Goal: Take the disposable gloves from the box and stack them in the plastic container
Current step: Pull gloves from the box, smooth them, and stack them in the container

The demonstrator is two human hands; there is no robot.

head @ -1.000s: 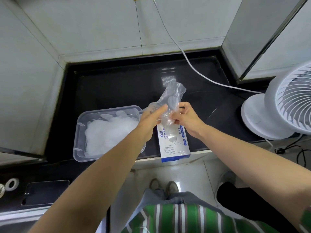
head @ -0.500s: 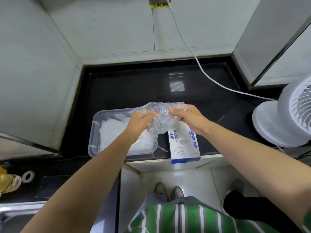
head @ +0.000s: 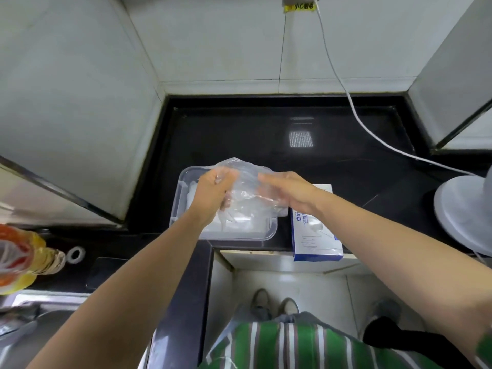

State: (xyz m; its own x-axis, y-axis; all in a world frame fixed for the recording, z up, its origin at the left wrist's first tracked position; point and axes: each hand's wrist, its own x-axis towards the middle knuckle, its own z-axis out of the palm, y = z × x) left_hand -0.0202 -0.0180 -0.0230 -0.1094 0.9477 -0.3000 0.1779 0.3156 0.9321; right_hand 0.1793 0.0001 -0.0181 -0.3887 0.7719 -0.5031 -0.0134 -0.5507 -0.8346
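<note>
A clear disposable glove (head: 246, 187) is stretched flat between my two hands, right above the plastic container (head: 179, 203). My left hand (head: 213, 191) grips its left edge and my right hand (head: 286, 191) holds its right edge with fingers extended over it. The container is transparent, sits on the black counter and holds a stack of white-looking gloves (head: 239, 222). The white and blue glove box (head: 314, 235) lies just right of the container, at the counter's front edge, partly under my right wrist.
A white fan (head: 463, 217) stands at the right edge with its white cord (head: 354, 107) running up the tiled wall. An oil bottle (head: 24, 257), a tape roll (head: 76, 254) and a dark phone (head: 103, 271) lie at the lower left beside a sink.
The glove was lifted upright from the box, then both hands carried it left and laid it flat over the container. The view shifted left too.
</note>
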